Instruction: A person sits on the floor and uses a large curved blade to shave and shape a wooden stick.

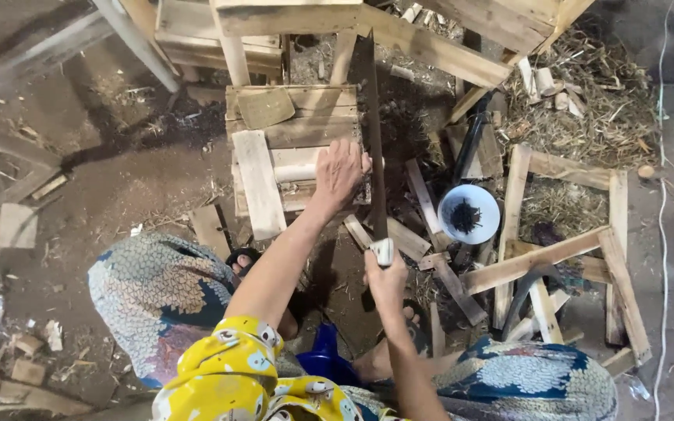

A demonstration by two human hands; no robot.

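Note:
My left hand (339,170) presses flat on a small wooden pallet piece (294,148) lying on the dirt floor, fingers spread over its right edge. My right hand (384,277) grips the pale handle of a long hand saw (370,125). The saw's dark blade runs away from me along the right side of the pallet piece, just beside my left hand. A loose plank (258,183) lies across the piece on its left side. My knees in patterned cloth frame the bottom of the view.
A white bowl (469,214) holding dark nails sits to the right of the saw. A wooden frame (567,249) lies at the right, with scrap offcuts (431,234) scattered nearby. Larger pallets (399,31) and straw (594,101) stand at the back. A white cord (662,234) runs along the right edge.

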